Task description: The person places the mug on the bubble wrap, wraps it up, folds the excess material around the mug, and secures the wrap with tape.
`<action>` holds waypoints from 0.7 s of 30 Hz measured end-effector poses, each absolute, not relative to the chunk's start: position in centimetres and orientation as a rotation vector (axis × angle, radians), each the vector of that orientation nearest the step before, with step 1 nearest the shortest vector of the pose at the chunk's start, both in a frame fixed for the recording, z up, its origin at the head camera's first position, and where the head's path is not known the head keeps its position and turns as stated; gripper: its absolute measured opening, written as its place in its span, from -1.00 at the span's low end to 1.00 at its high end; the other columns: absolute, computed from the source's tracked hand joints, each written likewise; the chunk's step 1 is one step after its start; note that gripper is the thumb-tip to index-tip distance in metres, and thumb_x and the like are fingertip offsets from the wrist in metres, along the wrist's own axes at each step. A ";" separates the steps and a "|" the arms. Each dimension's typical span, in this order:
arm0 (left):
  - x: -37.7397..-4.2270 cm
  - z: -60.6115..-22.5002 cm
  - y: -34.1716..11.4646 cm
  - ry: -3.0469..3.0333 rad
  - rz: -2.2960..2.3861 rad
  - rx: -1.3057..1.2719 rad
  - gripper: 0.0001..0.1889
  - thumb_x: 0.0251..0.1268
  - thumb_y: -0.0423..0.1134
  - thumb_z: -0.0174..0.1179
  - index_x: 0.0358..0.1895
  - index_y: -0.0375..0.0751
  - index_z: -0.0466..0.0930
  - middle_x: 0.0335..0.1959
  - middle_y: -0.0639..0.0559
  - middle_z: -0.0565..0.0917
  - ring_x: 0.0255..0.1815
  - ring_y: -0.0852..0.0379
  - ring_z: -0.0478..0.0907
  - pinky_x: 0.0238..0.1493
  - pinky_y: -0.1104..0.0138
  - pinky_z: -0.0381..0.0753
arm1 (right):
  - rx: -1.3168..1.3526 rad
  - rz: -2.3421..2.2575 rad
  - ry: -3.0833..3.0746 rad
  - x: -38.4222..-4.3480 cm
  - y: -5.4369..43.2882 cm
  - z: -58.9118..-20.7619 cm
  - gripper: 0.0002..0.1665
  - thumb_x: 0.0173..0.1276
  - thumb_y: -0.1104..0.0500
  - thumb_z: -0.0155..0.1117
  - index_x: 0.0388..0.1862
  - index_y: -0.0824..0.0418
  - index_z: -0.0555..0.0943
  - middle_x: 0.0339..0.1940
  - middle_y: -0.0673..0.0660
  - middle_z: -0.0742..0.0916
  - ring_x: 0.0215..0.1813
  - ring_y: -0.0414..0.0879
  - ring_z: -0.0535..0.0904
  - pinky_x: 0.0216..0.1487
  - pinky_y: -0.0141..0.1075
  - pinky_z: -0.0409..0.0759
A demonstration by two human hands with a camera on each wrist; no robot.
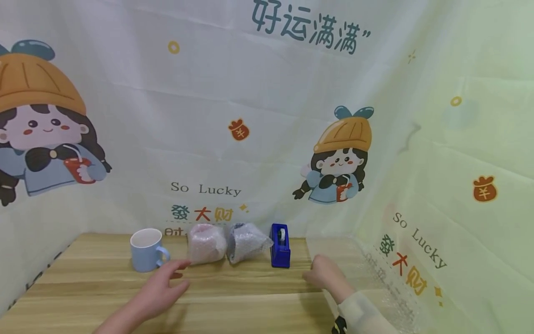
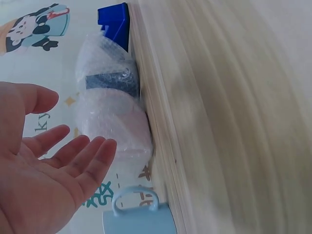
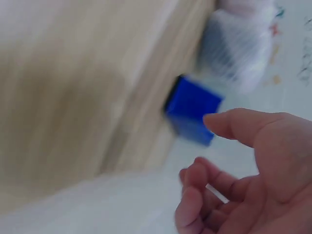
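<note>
My left hand hovers over the table in front of a light-blue mug, its fingers spread and holding nothing. Beside the mug stand a pinkish bundle in bubble wrap and a second wrapped bundle with a dark part showing through. To their right sits a blue tape dispenser with a roll in it. My right hand is just right of the dispenser, over the edge of a clear bubble wrap sheet. In the right wrist view its thumb and loosely bent fingers stand apart with nothing between them.
The wooden table ends at a printed cloth backdrop that hangs behind and at the sides. At the right, the bubble wrap sheet lies over the table and against the side cloth. A small black and yellow thing is by the right sleeve.
</note>
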State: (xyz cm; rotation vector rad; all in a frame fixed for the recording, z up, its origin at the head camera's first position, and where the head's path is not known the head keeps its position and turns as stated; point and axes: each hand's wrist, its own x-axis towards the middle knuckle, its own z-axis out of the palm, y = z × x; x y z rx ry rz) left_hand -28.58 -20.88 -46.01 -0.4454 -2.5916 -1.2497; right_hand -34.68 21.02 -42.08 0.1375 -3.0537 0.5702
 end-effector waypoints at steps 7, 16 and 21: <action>-27.3 -46.5 -22.1 -2.609 -1.216 -0.421 -0.53 0.50 -0.35 0.36 0.36 -0.49 0.57 0.31 -0.44 0.68 0.18 -0.26 0.76 0.17 -0.06 0.80 | 0.017 0.546 -3.103 -34.0 24.9 -46.1 -0.15 0.14 0.15 0.68 0.14 0.74 0.48 0.05 0.56 0.71 0.12 0.43 0.71 0.35 0.25 0.68; -26.5 -47.0 -23.2 -2.622 -1.230 -0.377 -0.55 0.51 -0.34 0.36 0.35 -0.47 0.59 0.32 -0.42 0.68 0.20 -0.30 0.75 0.14 -0.03 0.82 | 0.104 0.528 -2.944 -35.8 28.6 -51.7 -0.38 0.34 0.28 0.31 0.37 0.49 0.63 0.15 0.51 0.76 0.09 0.37 0.74 0.13 0.21 0.77; -26.4 -46.7 -24.1 -2.659 -1.225 -0.346 -0.56 0.56 -0.30 0.33 0.36 -0.44 0.59 0.35 -0.41 0.67 0.24 -0.28 0.74 0.23 -0.11 0.77 | 0.067 0.594 -2.795 -31.7 26.1 -47.7 -0.35 0.39 0.32 0.26 0.48 0.31 0.62 -0.26 0.18 0.58 -0.45 -0.07 0.40 -0.47 -0.28 0.48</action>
